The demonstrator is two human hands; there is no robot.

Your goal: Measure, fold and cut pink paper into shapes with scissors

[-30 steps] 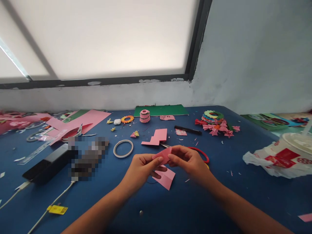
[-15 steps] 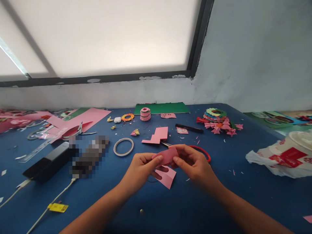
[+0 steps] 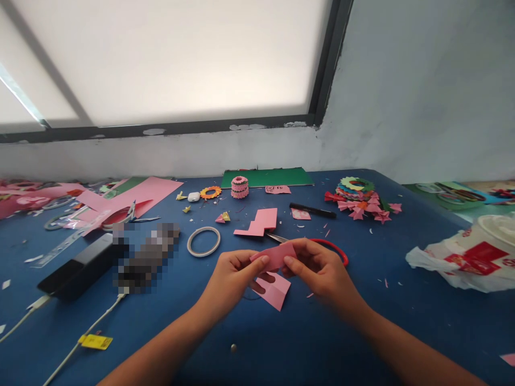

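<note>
Between my two hands is a small piece of pink paper [image 3: 277, 256], held up above the table. My left hand [image 3: 237, 273] pinches its left end between thumb and fingers. The right end is in the closed fingers of my right hand [image 3: 317, 265]. Just below lies another pink paper piece [image 3: 276, 294], creased, on the blue surface. Behind my hands rests a cut pink paper [image 3: 261, 222] beside a pair of scissors [image 3: 330, 246] with red handles, partly covered by my right hand.
A roll of tape [image 3: 204, 242] lies left of my hands. Farther back are a black pen [image 3: 313, 210], a stack of pink paper rings [image 3: 240, 187], a green sheet [image 3: 269, 177] and paper flowers [image 3: 356, 201]. A bagged cup [image 3: 478, 252] stands right, a black device [image 3: 82, 265] left.
The pink paper between my fingers has tilted slightly, its right end a little flatter. Both hands stay almost in place, and the things on the table lie as before.
</note>
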